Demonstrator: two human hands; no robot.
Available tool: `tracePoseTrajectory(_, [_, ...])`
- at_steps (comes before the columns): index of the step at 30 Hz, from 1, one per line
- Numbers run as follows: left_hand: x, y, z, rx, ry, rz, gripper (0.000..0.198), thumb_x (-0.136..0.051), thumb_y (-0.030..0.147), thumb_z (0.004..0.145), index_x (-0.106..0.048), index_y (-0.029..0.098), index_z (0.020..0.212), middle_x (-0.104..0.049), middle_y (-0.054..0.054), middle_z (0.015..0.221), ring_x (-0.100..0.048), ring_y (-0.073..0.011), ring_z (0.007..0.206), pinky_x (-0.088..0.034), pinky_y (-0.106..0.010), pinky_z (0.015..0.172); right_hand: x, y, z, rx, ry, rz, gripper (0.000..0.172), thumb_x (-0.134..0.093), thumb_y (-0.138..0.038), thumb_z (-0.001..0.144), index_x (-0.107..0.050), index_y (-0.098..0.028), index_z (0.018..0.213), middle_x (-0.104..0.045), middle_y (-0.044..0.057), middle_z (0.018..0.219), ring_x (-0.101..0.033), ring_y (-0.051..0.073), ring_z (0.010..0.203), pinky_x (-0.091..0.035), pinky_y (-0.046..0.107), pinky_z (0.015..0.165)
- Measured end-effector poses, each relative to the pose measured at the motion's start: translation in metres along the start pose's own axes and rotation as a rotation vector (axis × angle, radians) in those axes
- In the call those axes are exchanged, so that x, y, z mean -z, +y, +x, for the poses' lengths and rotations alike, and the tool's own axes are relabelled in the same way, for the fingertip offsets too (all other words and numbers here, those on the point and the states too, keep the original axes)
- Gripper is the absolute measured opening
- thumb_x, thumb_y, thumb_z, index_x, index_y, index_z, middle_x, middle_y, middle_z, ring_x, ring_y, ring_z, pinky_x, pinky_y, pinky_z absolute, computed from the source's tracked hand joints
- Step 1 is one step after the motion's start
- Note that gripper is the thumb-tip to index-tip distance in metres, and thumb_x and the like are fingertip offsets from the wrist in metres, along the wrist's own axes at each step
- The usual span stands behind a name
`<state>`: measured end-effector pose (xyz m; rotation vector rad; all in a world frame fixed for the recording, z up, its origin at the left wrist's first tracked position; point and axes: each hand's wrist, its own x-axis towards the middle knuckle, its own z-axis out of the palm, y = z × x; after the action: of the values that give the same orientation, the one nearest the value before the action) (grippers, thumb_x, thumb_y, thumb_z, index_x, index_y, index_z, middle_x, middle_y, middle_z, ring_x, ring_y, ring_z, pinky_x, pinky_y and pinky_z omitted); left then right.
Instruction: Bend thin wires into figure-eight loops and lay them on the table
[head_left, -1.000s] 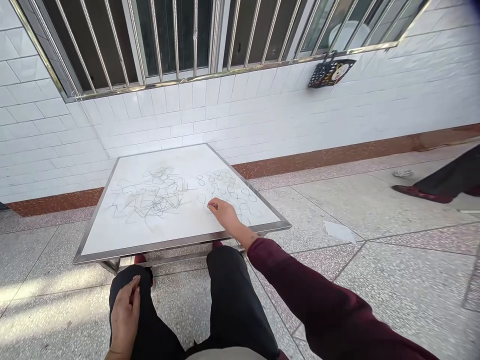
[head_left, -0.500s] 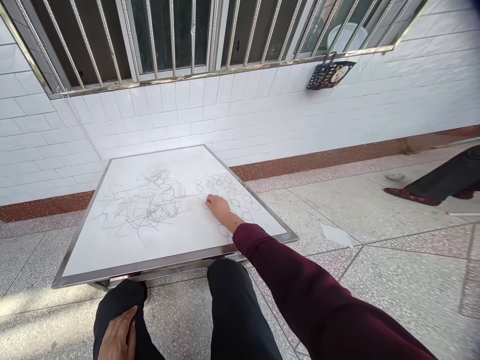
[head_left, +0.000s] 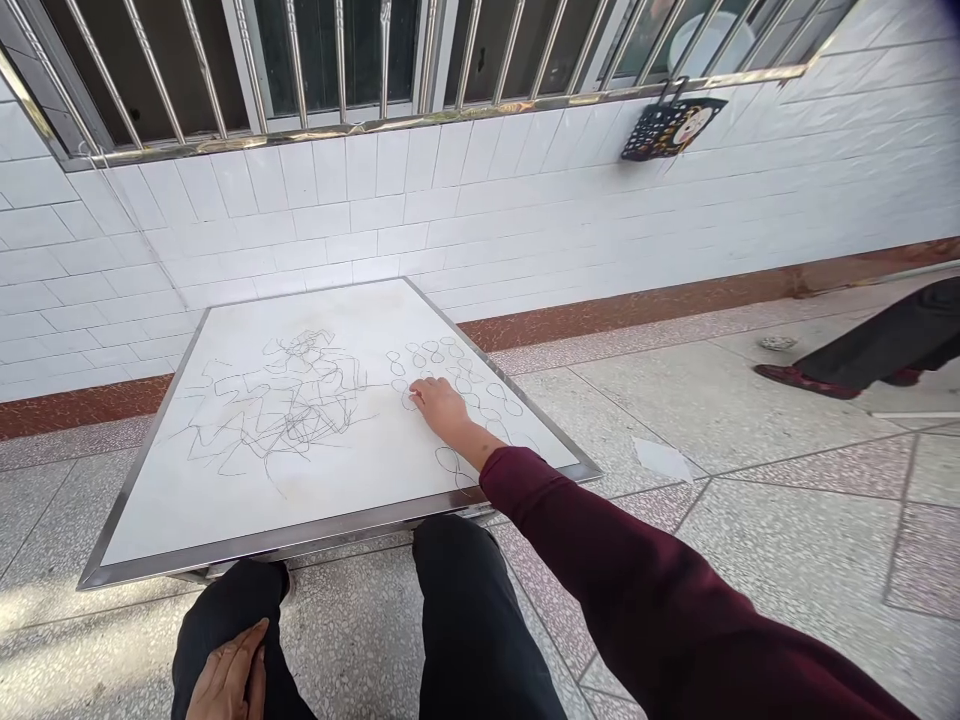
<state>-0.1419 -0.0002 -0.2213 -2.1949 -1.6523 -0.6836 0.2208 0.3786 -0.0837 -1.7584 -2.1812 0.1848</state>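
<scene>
My right hand (head_left: 441, 408) is low over the white tabletop (head_left: 375, 480), its thumb and fingertips drawn together at a thin dark loop (head_left: 406, 402). Whether the strand is wire or thread cannot be made out. Around that hand lie several similar loops (head_left: 504, 398) in loose rows, some twisted like figure eights. A larger figure-eight loop (head_left: 450, 462) sits beside my wrist. Left of the hand spreads a tangle of thin, bent dark strands (head_left: 304, 425). On my left thigh rests my left hand (head_left: 229, 675), fingers stretched out and nothing visible in it.
A metal edge (head_left: 300, 540) frames the table, which stands by a white tiled wall (head_left: 322, 225). Above are barred windows, with a patterned bag (head_left: 671, 128) hanging from the ledge. At right, another person's leg (head_left: 877, 345) shows; a white sheet (head_left: 664, 459) lies on the floor.
The view has shifted slightly. My right hand stays at about the same place on the table, its fingers a little less curled. My left hand still rests on the thigh.
</scene>
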Motion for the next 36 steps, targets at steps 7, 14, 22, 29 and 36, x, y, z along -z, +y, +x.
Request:
tracePoseTrajectory(7, [0.003,0.003,0.004,0.01,0.023,-0.033,0.034,-0.055,0.02,0.091,-0.064,0.022,0.124,-0.077,-0.004,0.108,-0.073,-0.018,0.088,-0.057,-0.027,0.077,-0.011,-0.001,0.015,0.044,-0.014,-0.005,0.025,-0.056,-0.023,0.095,-0.069,-0.023,0.116,-0.065,0.011,0.116,-0.048,0.03,0.112,-0.048,0.039,0.086])
tracePoseTrajectory(14, [0.007,0.009,0.011,0.016,0.03,-0.02,0.032,-0.054,0.02,0.092,-0.063,0.021,0.123,-0.077,-0.004,0.107,-0.073,-0.0179,0.087,-0.056,-0.028,0.077,-0.018,0.005,0.022,0.039,-0.039,-0.019,0.024,-0.052,-0.024,0.097,-0.071,-0.023,0.111,-0.066,0.011,0.113,-0.047,0.03,0.11,-0.047,0.038,0.084])
tracePoseTrajectory(22, [0.007,0.013,0.013,0.056,0.044,-0.034,0.03,-0.052,0.022,0.093,-0.064,0.021,0.12,-0.077,-0.004,0.104,-0.073,-0.0183,0.085,-0.056,-0.028,0.074,-0.025,0.008,0.028,0.05,-0.044,-0.029,0.028,-0.046,-0.02,0.098,-0.074,-0.024,0.099,-0.069,0.012,0.105,-0.05,0.031,0.109,-0.048,0.039,0.08])
tracePoseTrajectory(29, [0.007,0.012,0.013,0.038,0.063,-0.013,0.028,-0.05,0.023,0.094,-0.065,0.021,0.118,-0.078,-0.004,0.102,-0.074,-0.0188,0.084,-0.056,-0.028,0.074,-0.025,0.006,0.035,0.03,-0.056,-0.041,0.022,-0.055,-0.033,0.099,-0.064,-0.021,0.114,-0.063,0.009,0.122,-0.063,0.019,0.102,-0.054,0.039,0.089])
tracePoseTrajectory(36, [0.009,0.014,0.012,0.036,0.098,-0.003,0.028,-0.051,0.021,0.093,-0.066,0.02,0.116,-0.077,-0.004,0.102,-0.073,-0.0171,0.085,-0.056,-0.026,0.076,-0.023,-0.001,0.034,-0.022,-0.083,-0.062,0.025,-0.056,-0.032,0.099,-0.062,-0.02,0.119,-0.062,0.009,0.125,-0.063,0.02,0.104,-0.056,0.04,0.089])
